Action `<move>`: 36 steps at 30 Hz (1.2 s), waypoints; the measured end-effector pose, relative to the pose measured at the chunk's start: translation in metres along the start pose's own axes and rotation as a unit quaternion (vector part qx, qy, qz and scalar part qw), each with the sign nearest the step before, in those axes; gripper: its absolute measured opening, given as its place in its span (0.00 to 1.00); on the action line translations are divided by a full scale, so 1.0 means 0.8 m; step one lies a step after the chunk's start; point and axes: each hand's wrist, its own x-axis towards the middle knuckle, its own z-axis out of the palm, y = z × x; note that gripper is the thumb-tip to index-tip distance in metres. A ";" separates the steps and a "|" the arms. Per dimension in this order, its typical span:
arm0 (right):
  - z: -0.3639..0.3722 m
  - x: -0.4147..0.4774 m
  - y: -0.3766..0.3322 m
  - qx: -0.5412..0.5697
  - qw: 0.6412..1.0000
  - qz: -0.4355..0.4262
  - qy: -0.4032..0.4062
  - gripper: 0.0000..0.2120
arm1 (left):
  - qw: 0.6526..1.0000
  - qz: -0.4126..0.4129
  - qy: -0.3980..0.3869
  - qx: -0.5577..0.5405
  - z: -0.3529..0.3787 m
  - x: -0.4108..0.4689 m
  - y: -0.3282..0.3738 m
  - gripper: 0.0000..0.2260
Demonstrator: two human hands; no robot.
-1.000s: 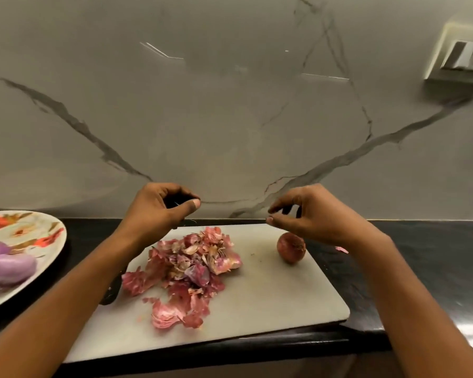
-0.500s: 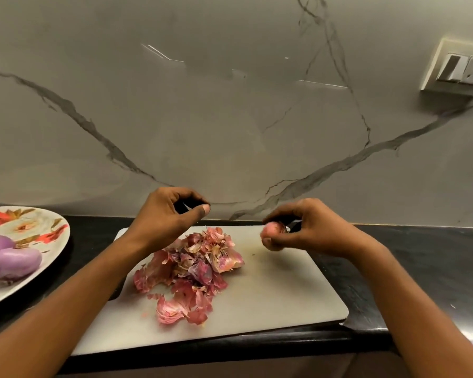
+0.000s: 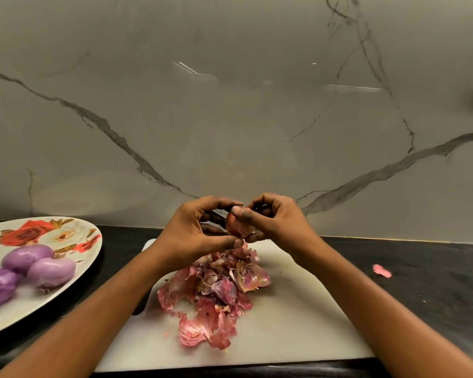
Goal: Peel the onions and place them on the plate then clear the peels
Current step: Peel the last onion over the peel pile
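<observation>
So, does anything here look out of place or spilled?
One pink peel scrap lies alone on the black counter, to the right of the cutting board. It looks stray because the other peels sit together in the peel pile on the board.

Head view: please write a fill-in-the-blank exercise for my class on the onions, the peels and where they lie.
1. The plate holds ____ peeled onions.
2. The peels are piled on the white ____.
3. A stray peel lies on the counter, to the ____ of the pile.
4. The left hand and right hand together hold one unpeeled ____.
Missing words: three; board; right; onion.
</observation>
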 end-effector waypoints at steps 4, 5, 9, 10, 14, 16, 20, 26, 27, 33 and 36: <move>-0.004 -0.003 0.003 0.037 0.999 -0.021 0.001 0.12 | 0.998 -0.022 0.036 -0.051 -0.002 0.003 -0.002 0.27; -0.008 -0.004 0.003 0.036 0.999 -0.032 -0.008 0.11 | 0.997 -0.032 0.042 -0.062 -0.003 0.003 -0.002 0.27; -0.016 -0.010 0.002 0.007 0.995 -0.092 -0.040 0.13 | 0.993 -0.052 0.046 -0.096 -0.005 0.003 -0.002 0.27; -0.017 -0.011 0.003 -0.011 0.993 -0.108 -0.044 0.15 | 0.992 -0.052 0.046 -0.103 -0.006 0.003 -0.002 0.26; -0.018 -0.011 0.012 -0.088 0.982 -0.157 -0.048 0.24 | 0.990 -0.055 0.034 -0.126 -0.004 0.003 0.001 0.25; -0.019 -0.011 0.012 -0.091 0.981 -0.164 -0.048 0.25 | 0.990 -0.056 0.027 -0.124 -0.004 0.003 0.001 0.26; -0.021 -0.012 0.010 -0.080 0.981 -0.173 -0.039 0.23 | 0.991 -0.063 0.016 -0.119 -0.003 0.003 -0.002 0.27; -0.017 -0.009 0.015 -0.125 0.973 -0.192 -0.016 0.10 | 0.988 -0.075 0.023 -0.136 -0.003 0.006 -0.002 0.25; -0.017 -0.009 0.015 -0.131 0.972 -0.194 -0.017 0.09 | 0.988 -0.078 0.025 -0.133 -0.003 0.006 -0.002 0.25; -0.016 -0.009 0.015 -0.133 0.973 -0.186 -0.033 0.08 | 0.989 -0.084 0.038 -0.118 -0.006 0.005 0.000 0.27; -0.018 -0.010 0.012 -0.119 0.975 -0.185 -0.024 0.17 | 0.989 -0.089 0.043 -0.113 -0.004 0.005 0.001 0.27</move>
